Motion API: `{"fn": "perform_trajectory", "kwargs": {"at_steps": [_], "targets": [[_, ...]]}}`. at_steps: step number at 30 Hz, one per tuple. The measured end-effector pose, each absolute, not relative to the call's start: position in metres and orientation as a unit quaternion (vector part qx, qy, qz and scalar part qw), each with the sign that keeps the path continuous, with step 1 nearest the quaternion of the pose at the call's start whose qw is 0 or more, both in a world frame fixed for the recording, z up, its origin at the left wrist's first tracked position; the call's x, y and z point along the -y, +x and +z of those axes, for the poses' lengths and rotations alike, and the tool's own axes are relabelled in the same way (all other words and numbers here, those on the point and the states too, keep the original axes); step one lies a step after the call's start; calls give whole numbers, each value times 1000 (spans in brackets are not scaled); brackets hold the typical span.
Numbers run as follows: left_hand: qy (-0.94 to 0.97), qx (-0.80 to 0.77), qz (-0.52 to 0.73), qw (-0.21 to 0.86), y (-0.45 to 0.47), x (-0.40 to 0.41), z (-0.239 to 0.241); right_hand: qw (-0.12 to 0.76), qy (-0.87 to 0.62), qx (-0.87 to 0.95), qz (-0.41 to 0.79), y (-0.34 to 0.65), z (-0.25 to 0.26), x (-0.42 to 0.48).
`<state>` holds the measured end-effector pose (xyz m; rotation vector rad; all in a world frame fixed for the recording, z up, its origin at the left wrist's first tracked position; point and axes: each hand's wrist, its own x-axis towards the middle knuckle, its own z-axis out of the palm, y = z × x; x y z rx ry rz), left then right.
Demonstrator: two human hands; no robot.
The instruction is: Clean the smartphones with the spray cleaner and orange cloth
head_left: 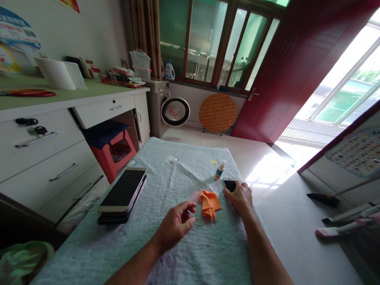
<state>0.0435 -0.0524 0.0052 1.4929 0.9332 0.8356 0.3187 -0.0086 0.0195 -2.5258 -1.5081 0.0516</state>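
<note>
Phones (123,190) lie stacked at left on the table (172,180), your left hand (176,221) is loosely half-curled beside an orange cloth (209,204), a small bottle (219,171) stands beyond, and a white-edged phone (229,184) is gripped at right by your right hand (241,196).

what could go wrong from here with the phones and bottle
The white-edged phone in the right hand is near the right edge of the pale blue quilted cover; a slip might drop it onto the pale floor. The small white-topped bottle stands just beyond, so a bump might tip it. The uneven stack of flat phones might slide if knocked.
</note>
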Motion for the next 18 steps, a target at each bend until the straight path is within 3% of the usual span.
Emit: {"fn": "perform_trajectory", "kwargs": {"at_steps": [18], "targets": [[648, -402, 358, 539, 49, 49, 6, 136, -849, 510, -8, 321, 8, 16]]}}
